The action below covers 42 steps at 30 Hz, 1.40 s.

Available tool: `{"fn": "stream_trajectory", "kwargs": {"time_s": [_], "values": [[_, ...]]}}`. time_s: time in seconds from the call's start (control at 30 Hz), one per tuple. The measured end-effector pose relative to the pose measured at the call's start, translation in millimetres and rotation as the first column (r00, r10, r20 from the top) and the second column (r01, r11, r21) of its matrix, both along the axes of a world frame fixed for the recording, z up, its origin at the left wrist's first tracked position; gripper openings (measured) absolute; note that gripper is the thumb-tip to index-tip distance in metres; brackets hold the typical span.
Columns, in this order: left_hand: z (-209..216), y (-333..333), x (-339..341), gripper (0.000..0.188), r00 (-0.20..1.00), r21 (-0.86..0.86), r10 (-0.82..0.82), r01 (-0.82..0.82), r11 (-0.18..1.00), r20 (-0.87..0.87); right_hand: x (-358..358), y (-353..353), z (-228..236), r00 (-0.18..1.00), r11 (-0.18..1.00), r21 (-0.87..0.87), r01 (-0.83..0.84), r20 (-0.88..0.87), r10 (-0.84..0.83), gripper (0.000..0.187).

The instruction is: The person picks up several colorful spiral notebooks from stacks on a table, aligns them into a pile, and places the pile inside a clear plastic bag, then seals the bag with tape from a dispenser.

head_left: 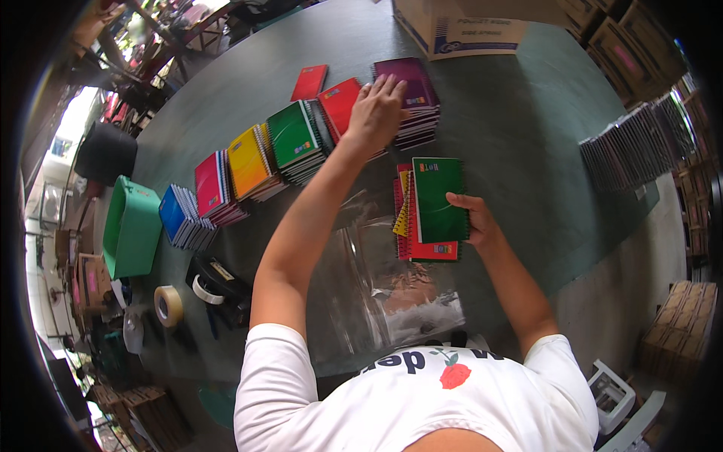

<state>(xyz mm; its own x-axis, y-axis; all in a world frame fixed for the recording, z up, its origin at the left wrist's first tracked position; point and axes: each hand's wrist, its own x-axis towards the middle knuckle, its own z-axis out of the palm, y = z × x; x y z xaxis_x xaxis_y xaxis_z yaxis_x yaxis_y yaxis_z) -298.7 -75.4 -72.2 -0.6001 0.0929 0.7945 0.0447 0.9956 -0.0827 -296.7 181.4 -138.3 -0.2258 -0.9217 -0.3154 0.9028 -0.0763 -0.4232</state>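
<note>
My left hand (378, 109) reaches across to the far stack of purple spiral notebooks (416, 81). Its fingers are stretched out over the top cover's left part. In my right hand (480, 220) is a bundle of spiral notebooks, gripped at the right edge with the thumb on top. A green notebook (440, 188) tops the bundle; a yellow notebook (404, 207) and a red notebook (433, 252) stick out beneath. Stacks of red (340, 104), green (294, 132), yellow (249, 158), pink-red (212, 183) and blue notebooks (181, 215) curve away to the left.
Clear plastic bags (361, 294) lie before me. At left are a green bin (135, 226), a tape dispenser (218, 282) and a tape roll (168, 305). A lone red notebook (309, 82) and a cardboard box (471, 34) sit farther back. More notebooks (633, 147) stand right.
</note>
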Motion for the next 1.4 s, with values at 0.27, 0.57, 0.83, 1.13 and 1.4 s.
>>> {"fn": "stream_trajectory", "kwargs": {"time_s": [0.27,0.57,0.83,1.13,1.4], "values": [[45,91,53,0.012,0.872,0.057,-0.287,0.288,0.956,0.397,-11,27,31,0.961,0.961,-0.055,0.273,0.068,-0.269,0.046],[1,11,-26,0.037,0.819,0.106,0.055,-0.140,0.985,0.571,-12,42,25,0.977,0.964,0.207,0.165,-0.170,-0.131,0.056],[50,102,37,0.008,0.931,-0.088,-0.222,0.257,0.962,0.290,-2,48,36,0.973,0.978,-0.014,0.210,0.097,-0.207,0.066],[13,164,216,0.061,0.762,0.274,-0.464,0.377,0.885,0.451,37,52,42,0.977,0.979,-0.070,-0.192,0.077,0.197,0.051],[-3,147,310,0.079,0.882,0.946,-0.471,0.132,0.297,0.025,101,22,60,0.597,0.988,0.121,-0.098,-0.787,0.156,0.086]]}}
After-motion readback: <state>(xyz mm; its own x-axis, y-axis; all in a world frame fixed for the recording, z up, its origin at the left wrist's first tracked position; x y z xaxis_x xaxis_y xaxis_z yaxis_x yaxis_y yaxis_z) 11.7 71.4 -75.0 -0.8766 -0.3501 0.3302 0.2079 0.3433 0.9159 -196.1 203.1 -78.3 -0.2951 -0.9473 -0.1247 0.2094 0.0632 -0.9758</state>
